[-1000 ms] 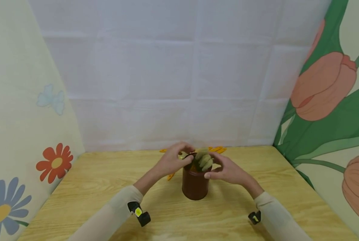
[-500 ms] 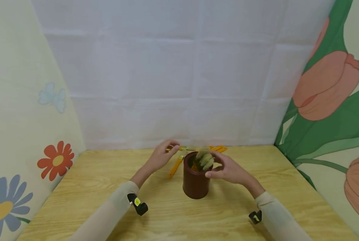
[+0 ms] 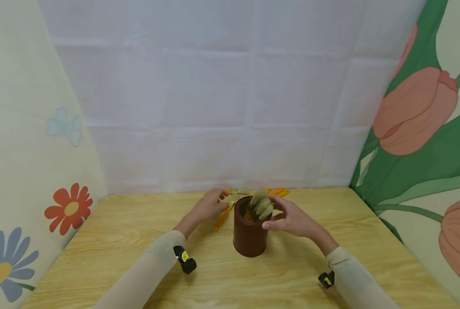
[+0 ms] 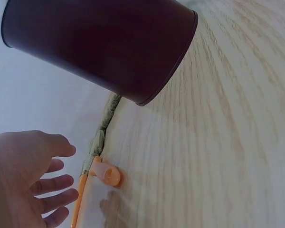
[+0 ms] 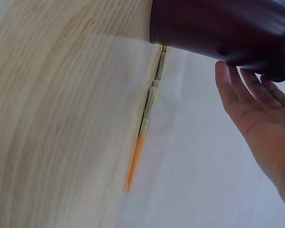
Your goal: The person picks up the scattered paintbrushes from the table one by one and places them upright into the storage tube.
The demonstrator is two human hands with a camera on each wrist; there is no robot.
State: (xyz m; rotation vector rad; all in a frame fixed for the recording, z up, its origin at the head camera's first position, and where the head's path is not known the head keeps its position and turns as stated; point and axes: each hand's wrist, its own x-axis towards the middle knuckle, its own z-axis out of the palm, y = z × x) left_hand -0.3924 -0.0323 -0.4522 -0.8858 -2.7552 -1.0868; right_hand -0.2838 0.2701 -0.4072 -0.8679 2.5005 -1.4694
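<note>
A dark red cylindrical brush holder stands upright on the table, with pale-bristled brushes inside, bristles up. My right hand holds its right side near the rim, thumb in front and fingers behind; in the right wrist view the fingertips touch its wall. To the holder's left, my left hand reaches over the loose orange-handled paintbrushes. One brush lies just right of that hand. The left wrist view shows the fingers of the left hand spread, holding nothing, beside an orange handle.
Several orange-handled brushes lie along the table's back edge, behind the holder. A white cloth hangs behind the wooden table. Flower-printed sheets stand at both sides.
My left hand has left the holder's rim, moved left, then come down toward the loose brushes. The right hand stays at the holder, which has not moved.
</note>
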